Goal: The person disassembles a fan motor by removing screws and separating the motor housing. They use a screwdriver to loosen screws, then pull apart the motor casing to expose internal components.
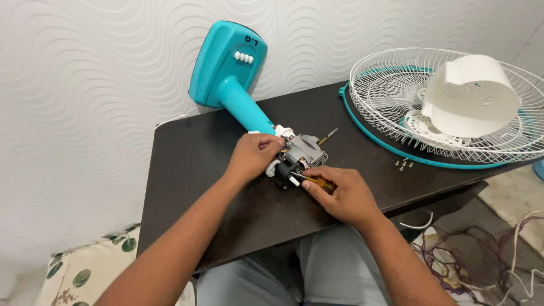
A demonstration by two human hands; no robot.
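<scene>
Centre of frame, on the dark table point(187, 170): the bare fan motor point(300, 156), still joined to the teal neck and stand point(229, 65) that runs to the upper left and leans on the wall. Left hand point(255, 156) is curled over the motor's left side, fingers clenched on it to steady it. Right hand point(340, 195) grips a screwdriver point(317, 181) with an amber handle, fingers closed round it, tip set against the motor's lower front. Judgement: motor is dense, rigid metal, heavy for its size; white plastic parts and thin wires on it look breakable, so best held by the metal body or the neck, not the fittings. Stand is stiff plastic, light, smooth. Table top is flat, matt, hard. Loose screws point(403, 164) lie right of centre, near the wire grille point(396, 85) and white cover point(470, 96) at upper right. Wall is textured white. Tangled cables point(487, 255) lie on the floor at lower right; a leaf-print cushion point(79, 272) at lower left.
</scene>
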